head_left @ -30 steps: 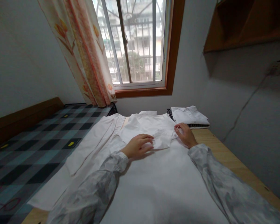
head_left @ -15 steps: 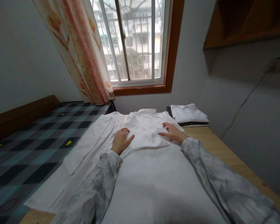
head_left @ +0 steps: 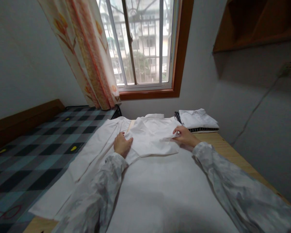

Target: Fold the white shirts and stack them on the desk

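Head view (only view, 1 camera). Change since 0.5 s ago: the bare right hand [head_left: 186, 137], in a loose grey mottled sleeve [head_left: 223, 178], has gone from spread above the cloth to a narrow pinch. It now holds a small raised fold of the thin white fabric garment [head_left: 152, 136], near that garment's right edge. The bare left hand [head_left: 122, 144] has shifted a little outward, to the garment's left edge. Its thumb stands apart from the forefinger; cannot tell whether any cloth is caught, as the other fingertips are hidden.

Judged effect: the garment is under control on its right side; hold on the left unconfirmed.

Position: garment lies at the far part of the pale wooden table [head_left: 235, 165], between the 2 hands. Its near edge crosses a broad, smooth white cloth expanse [head_left: 157, 187]; a long white cloth panel [head_left: 97, 152] runs along the left. Cannot tell whether these 3 are a single piece.

Beyond the right hand, at the table's far right: a folded white collared shirt [head_left: 199, 119] on top of black-and-white striped folded cloth [head_left: 200, 130].

Containers: brown wooden wall shelf [head_left: 242, 47], open-fronted, upper right. Compartments too dark to read; contents unknown.
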Demonstrator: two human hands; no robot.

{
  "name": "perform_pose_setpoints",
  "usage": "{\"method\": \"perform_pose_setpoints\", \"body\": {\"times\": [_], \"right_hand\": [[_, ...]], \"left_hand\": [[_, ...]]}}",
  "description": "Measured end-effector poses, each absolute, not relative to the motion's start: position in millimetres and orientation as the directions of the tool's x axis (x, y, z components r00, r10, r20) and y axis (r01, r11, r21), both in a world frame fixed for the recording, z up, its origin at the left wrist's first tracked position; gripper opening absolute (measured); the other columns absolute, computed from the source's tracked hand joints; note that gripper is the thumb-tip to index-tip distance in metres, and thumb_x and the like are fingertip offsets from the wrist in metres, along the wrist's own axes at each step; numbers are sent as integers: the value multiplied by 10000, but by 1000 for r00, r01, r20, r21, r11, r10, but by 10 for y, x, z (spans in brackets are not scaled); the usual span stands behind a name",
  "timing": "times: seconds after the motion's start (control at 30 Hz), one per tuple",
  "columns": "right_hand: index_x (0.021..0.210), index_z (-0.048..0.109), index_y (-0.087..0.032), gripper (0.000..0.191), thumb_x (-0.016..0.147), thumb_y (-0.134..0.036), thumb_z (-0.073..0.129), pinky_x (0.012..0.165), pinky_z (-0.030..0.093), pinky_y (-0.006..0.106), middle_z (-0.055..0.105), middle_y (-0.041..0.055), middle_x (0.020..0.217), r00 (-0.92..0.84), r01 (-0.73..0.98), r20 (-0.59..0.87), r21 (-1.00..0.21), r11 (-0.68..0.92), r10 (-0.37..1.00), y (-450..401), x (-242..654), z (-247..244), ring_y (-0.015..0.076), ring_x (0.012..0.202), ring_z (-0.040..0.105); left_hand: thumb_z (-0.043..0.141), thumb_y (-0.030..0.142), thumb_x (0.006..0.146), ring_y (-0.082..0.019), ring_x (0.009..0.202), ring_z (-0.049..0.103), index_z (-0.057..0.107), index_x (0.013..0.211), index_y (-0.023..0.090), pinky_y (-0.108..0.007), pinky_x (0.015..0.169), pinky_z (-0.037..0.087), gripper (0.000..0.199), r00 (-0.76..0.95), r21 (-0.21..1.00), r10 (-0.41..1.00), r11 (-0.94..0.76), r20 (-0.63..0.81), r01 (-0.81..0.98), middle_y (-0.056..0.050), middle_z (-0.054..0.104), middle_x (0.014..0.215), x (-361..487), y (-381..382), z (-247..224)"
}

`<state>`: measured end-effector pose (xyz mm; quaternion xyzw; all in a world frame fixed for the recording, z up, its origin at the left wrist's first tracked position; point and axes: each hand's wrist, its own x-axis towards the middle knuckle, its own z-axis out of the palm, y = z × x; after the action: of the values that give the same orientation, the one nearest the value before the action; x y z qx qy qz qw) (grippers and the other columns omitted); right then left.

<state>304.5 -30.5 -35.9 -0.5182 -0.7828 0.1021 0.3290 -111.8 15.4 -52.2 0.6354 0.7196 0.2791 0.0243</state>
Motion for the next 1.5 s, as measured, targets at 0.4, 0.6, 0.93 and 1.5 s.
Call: {"method": "perform_pose_setpoints", "body": {"times": [0.4,0.6,0.93,1.5], "right_hand": [[1087,735,-225,347,948,-539,679,764,580,386,792,94,965,19,550,285,-803,227,958,-1538,3850,-616,281,865,706],[1141,740,-192,499,867,-610,745,707,610,408,805,136,1033,194,470,178,-880,68,965,-1366,3906,-727,306,849,743],[1161,815,-313,233,993,-440,714,1224,465,586,773,92,1370,-472,688,398,-391,611,787,-1544,3834,-597,345,1363,660],[775,669,-209,641,663,-809,864,601,383,291,589,-5,713,-282,638,-221,-770,11,934,-1301,3862,-385,171,669,516]], "left_hand": [[612,428,886,-274,881,727,731,945,201,-348,788,513,263,-211,611,935,-8,286,792,-97,800,944,-1294,346,-479],[624,419,904,-280,900,721,707,976,211,-355,806,518,236,-190,577,944,1,268,817,-99,795,972,-1231,323,-486],[576,463,964,-289,936,718,700,1084,230,-358,830,511,290,-200,535,937,18,285,845,-98,785,1019,-1190,222,-556],[665,350,911,-251,836,722,651,947,202,-316,728,512,153,-239,667,958,76,157,741,-89,784,896,-1290,451,-502]]}}
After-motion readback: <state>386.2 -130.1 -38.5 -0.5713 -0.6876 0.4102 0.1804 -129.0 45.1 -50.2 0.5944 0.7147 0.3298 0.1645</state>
